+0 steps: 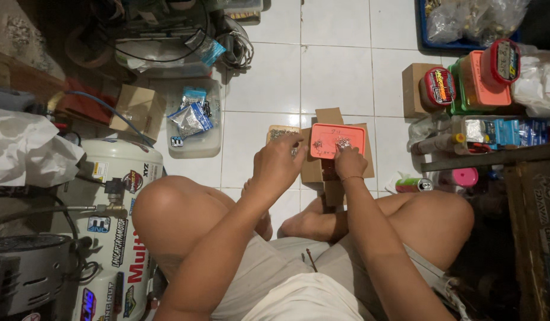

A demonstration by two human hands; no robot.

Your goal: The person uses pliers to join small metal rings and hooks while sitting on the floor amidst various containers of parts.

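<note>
I sit cross-legged on a white tiled floor. An orange plastic lid (328, 138) lies on an opened cardboard box (313, 169) in front of my feet, with small shiny metal pieces (342, 142) on it. My right hand (350, 161) reaches onto the lid's near edge, its fingertips pinching at those metal pieces. My left hand (279, 163) hovers just left of the lid with curled fingers, apparently holding small metal bits near a small wooden tray (282, 132) that also holds metal pieces.
A white air compressor tank (117, 238) stands at my left. A clear tub (194, 128) holds small packets. At the right sit orange and green containers (483, 80), round tins, a green can (414, 185) and a dark wooden crate (533, 226). A blue tray (459, 43) with bags lies beyond.
</note>
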